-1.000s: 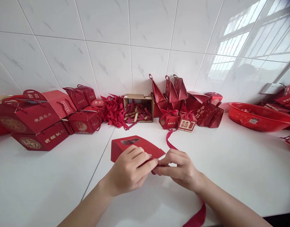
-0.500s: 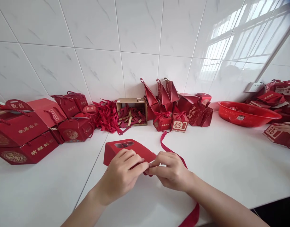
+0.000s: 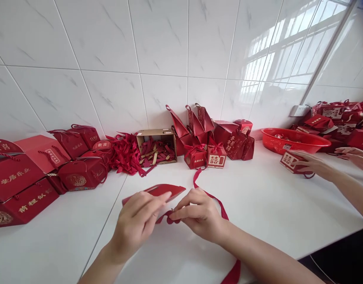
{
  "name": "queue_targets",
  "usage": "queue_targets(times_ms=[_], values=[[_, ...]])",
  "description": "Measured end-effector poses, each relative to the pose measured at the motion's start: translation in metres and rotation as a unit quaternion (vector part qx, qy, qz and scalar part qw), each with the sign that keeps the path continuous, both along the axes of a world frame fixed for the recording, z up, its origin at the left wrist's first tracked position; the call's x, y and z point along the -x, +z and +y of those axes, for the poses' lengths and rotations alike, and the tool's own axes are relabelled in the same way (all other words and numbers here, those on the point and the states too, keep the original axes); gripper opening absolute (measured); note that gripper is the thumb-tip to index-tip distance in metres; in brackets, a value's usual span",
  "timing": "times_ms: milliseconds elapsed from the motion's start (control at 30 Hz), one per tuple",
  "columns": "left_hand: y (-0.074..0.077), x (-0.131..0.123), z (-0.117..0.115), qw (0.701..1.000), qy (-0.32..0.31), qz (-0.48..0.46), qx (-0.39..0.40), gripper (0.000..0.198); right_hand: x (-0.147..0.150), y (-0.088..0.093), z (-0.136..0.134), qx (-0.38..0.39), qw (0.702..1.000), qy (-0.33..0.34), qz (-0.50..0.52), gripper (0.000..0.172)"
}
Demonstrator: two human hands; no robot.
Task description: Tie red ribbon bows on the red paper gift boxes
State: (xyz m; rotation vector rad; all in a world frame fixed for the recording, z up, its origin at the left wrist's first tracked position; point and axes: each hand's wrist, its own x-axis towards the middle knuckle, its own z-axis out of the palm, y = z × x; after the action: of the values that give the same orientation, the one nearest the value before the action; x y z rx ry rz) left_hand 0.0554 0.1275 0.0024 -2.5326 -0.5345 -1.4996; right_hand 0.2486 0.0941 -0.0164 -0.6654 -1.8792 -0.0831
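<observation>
Left hand point(image 3: 133, 221) over smooth, pointed red card point(image 3: 174, 190), grip unclear, right hand point(image 3: 201, 215) tight on a rounded dark-red strip point(image 3: 170, 219)

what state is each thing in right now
red box: tilted, partly behind left hand
dark-red piece: pinched by right hand
ribbon: loose, trailing
cardboard box: open, holding strips
two front boxes: tied with bows
red basin: upright
printed box: partly covered by a co-worker's hand
</observation>
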Motion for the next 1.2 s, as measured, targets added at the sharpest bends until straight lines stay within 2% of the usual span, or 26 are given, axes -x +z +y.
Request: queue_targets(times_ms=[100, 167, 233, 367, 567, 800, 1200], values=[[-0.001, -0.010, 0.000, 0.982, 0.058, -0.128, 0.125, 0.029, -0.006, 0.005, -0.002, -0.014, 0.998, -0.048, 0.040, 0.020], [-0.003, -0.021, -0.001, 0.965, 0.070, -0.161, 0.193, 0.023, -0.010, 0.007, -0.003, 0.001, 0.995, -0.080, 0.066, 0.020], [-0.005, -0.032, -0.002, 0.957, 0.047, -0.165, 0.235, 0.022, -0.015, 0.008, -0.002, 0.046, 0.992, -0.076, 0.095, 0.017], [-0.012, -0.044, -0.008, 0.939, -0.008, -0.188, 0.288, 0.025, -0.017, 0.006, 0.002, 0.148, 0.976, -0.023, 0.156, 0.010], [-0.017, -0.039, -0.018, 0.904, -0.038, -0.181, 0.385, 0.015, -0.011, 0.001, 0.000, 0.193, 0.966, 0.009, 0.172, 0.007], [-0.015, -0.035, -0.022, 0.900, -0.055, -0.169, 0.398, 0.016, -0.013, 0.005, -0.004, 0.166, 0.974, -0.006, 0.152, 0.004], [-0.012, -0.032, -0.028, 0.898, -0.188, -0.161, 0.365, 0.004, -0.021, 0.014, -0.012, 0.107, 0.988, 0.041, 0.100, 0.014]])
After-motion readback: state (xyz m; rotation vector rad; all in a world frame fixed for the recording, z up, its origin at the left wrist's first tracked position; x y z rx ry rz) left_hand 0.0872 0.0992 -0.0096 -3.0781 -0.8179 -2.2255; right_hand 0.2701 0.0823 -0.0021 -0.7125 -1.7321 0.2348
